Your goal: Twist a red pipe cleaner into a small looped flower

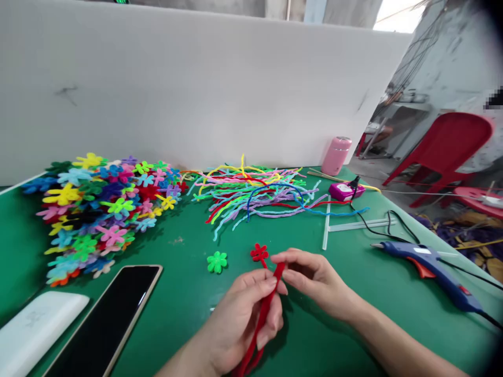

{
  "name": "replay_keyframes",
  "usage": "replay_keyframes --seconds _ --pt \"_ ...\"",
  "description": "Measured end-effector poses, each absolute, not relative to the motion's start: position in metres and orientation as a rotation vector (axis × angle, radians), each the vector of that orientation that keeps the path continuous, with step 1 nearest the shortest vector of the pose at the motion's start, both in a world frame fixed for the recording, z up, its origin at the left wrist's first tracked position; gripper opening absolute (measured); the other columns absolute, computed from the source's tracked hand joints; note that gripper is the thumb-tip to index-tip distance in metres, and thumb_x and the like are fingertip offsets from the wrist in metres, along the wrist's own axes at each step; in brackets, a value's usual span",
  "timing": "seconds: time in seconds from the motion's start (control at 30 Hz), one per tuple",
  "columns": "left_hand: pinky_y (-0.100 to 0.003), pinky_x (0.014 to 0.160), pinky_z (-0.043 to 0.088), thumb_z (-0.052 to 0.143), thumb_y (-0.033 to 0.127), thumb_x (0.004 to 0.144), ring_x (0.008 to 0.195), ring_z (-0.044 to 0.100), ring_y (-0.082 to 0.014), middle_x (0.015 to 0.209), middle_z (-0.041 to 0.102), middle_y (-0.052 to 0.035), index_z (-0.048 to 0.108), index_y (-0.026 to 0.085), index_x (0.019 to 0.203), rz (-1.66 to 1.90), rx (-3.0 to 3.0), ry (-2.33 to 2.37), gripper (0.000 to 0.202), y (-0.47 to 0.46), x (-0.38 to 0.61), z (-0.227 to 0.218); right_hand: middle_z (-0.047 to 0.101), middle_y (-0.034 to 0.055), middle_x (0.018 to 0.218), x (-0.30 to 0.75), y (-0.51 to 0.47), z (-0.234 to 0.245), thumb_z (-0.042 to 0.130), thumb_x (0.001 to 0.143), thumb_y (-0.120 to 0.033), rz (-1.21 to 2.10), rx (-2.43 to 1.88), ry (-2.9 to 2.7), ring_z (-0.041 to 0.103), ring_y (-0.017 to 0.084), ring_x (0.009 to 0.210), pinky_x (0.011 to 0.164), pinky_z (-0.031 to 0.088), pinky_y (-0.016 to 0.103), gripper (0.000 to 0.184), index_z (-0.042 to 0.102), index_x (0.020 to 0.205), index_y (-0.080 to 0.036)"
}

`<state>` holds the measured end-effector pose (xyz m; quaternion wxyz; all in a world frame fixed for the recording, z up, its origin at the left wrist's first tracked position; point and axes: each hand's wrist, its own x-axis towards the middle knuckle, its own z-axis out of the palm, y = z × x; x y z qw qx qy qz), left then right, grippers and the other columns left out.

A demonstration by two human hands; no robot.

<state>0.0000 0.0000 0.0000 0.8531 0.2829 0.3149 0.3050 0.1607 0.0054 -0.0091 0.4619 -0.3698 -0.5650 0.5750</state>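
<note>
My left hand (251, 314) is closed around a red fuzzy pipe cleaner (264, 309), its folded strands hanging down toward the front edge of the view. At the upper end of those strands, my right hand (314, 277) pinches the red fuzz between thumb and fingers. Just beyond the fingers is a small red pipe-cleaner flower (259, 252); a short red stem runs from it toward my left hand, and my fingers hide where it ends. A green pipe-cleaner flower (217, 262) lies on the table to the left of it.
On the green table (188, 324) lie a heap of colourful flowers (113, 204), loose pipe cleaners (251, 193), a phone (113, 314), a white power bank (43, 324), glue sticks (326, 225) and a blue glue gun (428, 259). A pink bottle (337, 155) stands by the white panel (196, 89).
</note>
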Motion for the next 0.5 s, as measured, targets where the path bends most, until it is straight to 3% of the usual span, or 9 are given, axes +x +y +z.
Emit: replay_keyframes --seconds 0.27,0.5 --pt "-0.02 0.043 0.029 0.041 0.024 0.085 0.024 0.034 -0.0033 0.035 0.053 0.0037 0.056 0.014 0.074 0.505 0.58 0.515 0.021 0.0 -0.005 -0.003 0.064 0.0047 0.08 0.168 0.007 0.0 0.057 0.08 -0.019 1.141 -0.874 -1.738 0.056 0.016 0.076 0.068 0.044 0.028 0.017 0.068 0.092 -0.025" --pt "-0.02 0.046 0.031 0.044 0.028 0.084 0.024 0.033 -0.0027 0.035 0.054 0.0038 0.055 0.014 0.069 0.463 0.607 0.497 0.023 0.001 -0.008 -0.003 0.06 0.0059 0.084 0.17 0.004 0.006 0.05 0.085 -0.018 0.853 -0.853 -2.04 0.055 0.015 0.077 0.065 0.044 0.025 0.014 0.062 0.09 -0.021"
